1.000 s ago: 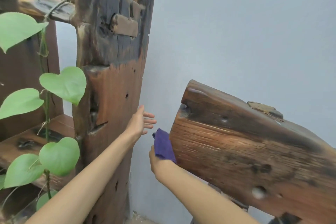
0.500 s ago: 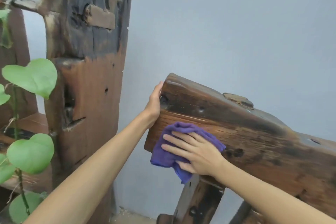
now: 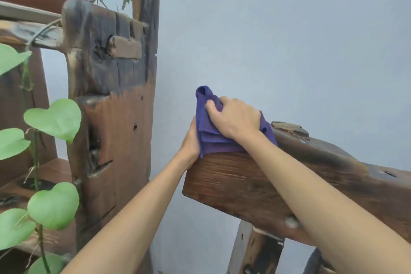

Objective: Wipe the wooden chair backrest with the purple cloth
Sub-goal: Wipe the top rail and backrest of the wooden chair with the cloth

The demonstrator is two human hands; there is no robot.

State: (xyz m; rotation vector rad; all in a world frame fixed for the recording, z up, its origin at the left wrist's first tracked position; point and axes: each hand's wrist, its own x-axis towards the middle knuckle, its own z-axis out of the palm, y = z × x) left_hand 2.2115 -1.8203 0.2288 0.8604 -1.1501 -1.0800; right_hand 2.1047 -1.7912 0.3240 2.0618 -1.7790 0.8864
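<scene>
Purple cloth [image 3: 209, 138] now drapes backrest [image 3: 249, 187] top edge.

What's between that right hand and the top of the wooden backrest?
The purple cloth, folded under the right hand on the backrest top corner, in the head view.

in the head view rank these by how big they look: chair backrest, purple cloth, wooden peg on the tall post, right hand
1. chair backrest
2. purple cloth and right hand: look alike, and the hand hides part of the cloth, so unranked
3. wooden peg on the tall post, smallest
</scene>
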